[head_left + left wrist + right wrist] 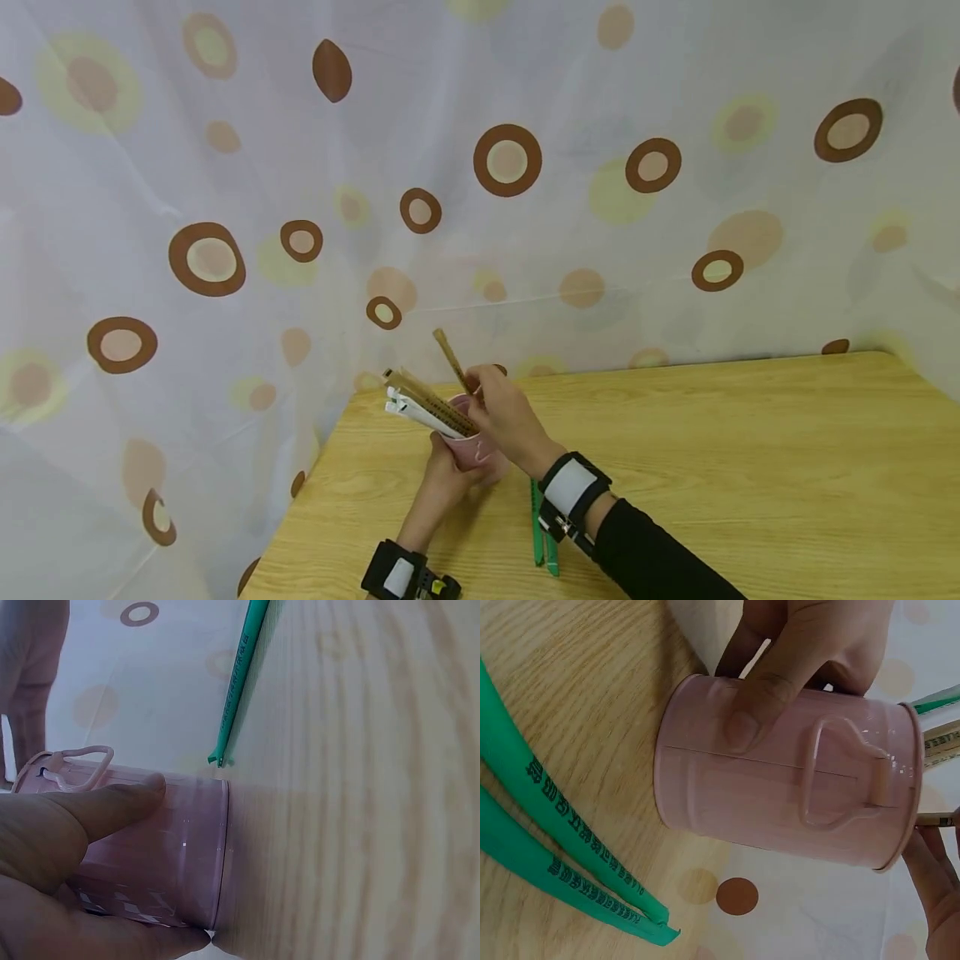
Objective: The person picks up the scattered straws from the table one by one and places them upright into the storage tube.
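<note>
A pink metal pail [468, 451] with a small wire handle stands on the table, tilted a little. My left hand [446, 477] grips its side; in the left wrist view the thumb lies along the pail [161, 840] below the handle. Brown paper-wrapped sticks [423, 398] and white wrapped ones [420, 414] lean leftward out of its mouth. Above the rim my right hand [510, 417] pinches one slim brown paper-wrapped stick [452, 358], its upper end pointing up and left. In the right wrist view, this stick [934, 819] shows at the rim by the fingers.
Two green wrapped sticks with black print, the left one [537, 525] and the right one [552, 557], lie on the wooden table [735, 467] near my right wrist. A white curtain with brown circles [585, 225] hangs behind and to the left of the table.
</note>
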`<state>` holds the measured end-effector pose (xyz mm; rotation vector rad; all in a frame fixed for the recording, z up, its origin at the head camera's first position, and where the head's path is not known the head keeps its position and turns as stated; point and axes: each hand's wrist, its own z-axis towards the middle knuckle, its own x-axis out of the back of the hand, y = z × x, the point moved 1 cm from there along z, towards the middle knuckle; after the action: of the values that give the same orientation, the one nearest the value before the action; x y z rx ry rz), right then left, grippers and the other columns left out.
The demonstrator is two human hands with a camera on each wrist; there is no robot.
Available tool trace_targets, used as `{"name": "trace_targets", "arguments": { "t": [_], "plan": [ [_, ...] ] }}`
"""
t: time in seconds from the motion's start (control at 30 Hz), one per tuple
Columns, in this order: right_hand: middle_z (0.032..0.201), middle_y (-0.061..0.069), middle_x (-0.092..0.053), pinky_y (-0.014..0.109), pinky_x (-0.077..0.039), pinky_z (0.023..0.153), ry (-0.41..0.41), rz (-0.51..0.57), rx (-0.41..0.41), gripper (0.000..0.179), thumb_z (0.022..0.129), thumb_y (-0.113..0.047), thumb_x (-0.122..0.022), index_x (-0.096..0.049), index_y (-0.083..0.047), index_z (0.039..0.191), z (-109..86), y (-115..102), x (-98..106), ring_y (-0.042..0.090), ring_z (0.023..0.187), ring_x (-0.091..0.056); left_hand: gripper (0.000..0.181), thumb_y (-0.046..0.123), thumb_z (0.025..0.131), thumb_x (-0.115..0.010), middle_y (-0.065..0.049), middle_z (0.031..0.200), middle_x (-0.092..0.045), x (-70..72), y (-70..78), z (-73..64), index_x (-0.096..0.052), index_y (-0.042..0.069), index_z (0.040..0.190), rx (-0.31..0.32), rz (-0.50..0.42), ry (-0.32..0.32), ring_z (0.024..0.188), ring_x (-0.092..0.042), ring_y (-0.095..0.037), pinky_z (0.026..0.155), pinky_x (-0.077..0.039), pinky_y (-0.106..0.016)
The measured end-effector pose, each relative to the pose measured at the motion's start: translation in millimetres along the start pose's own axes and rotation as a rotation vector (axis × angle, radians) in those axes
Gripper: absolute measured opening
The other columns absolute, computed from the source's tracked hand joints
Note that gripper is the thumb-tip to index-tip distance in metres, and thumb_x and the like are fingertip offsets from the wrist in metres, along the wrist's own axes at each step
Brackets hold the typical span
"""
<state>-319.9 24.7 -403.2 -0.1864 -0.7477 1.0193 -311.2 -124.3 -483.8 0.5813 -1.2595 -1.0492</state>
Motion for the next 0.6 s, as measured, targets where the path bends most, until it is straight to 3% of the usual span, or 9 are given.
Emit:
{"name": "trace_targets", "arguments": {
  "t": [0.1,0.2,0.37,0.6],
  "plan": [
    [0.102,0.001,-0.053,0.022,-0.046,0.071,-0.130,-0.051,-0.012,0.026,0.086,-0.005,-0.057,-0.051,-0.009,0.110,3.5,5,-9,0.010,0.090,-0.053,0.100,0.017,0.071,-0.078,-0.023,0.140,-0.035,1.2,-0.2,-1.4,-0.009,-0.001,0.141,-0.005,-0.008,-0.014,0.124,-0.041,-0.029,0.101,-0.035,-0.042],
    [0.101,0.002,-0.054,0.022,-0.046,0.072,-0.215,-0.079,0.027,0.024,0.089,-0.008,-0.056,-0.050,-0.008,0.112,7.8,7,-15,0.010,0.089,-0.052,0.101,0.017,0.072,-0.078,-0.022,0.141,-0.034,2.0,0.4,-2.6,-0.008,0.000,0.142,-0.019,-0.021,-0.021,0.124,-0.041,-0.028,0.101,-0.035,-0.042],
    [0.097,0.002,-0.054,0.020,-0.044,0.069,-0.294,-0.146,0.089,0.021,0.089,-0.009,-0.057,-0.051,-0.009,0.109,10.1,6,-20,0.011,0.085,-0.051,0.101,0.016,0.072,-0.078,-0.021,0.142,-0.033,1.8,1.1,-3.4,-0.006,-0.001,0.142,-0.037,-0.022,-0.030,0.125,-0.040,-0.027,0.101,-0.034,-0.042],
    [0.097,0.000,-0.056,0.019,-0.044,0.064,-0.375,-0.186,0.012,0.016,0.088,-0.010,-0.055,-0.053,-0.013,0.103,5.6,3,-20,0.009,0.081,-0.052,0.097,0.020,0.074,-0.077,-0.017,0.142,-0.036,1.2,1.3,-2.1,-0.009,0.001,0.141,-0.028,-0.013,-0.042,0.126,-0.040,-0.023,0.102,-0.033,-0.039]
  ]
}}
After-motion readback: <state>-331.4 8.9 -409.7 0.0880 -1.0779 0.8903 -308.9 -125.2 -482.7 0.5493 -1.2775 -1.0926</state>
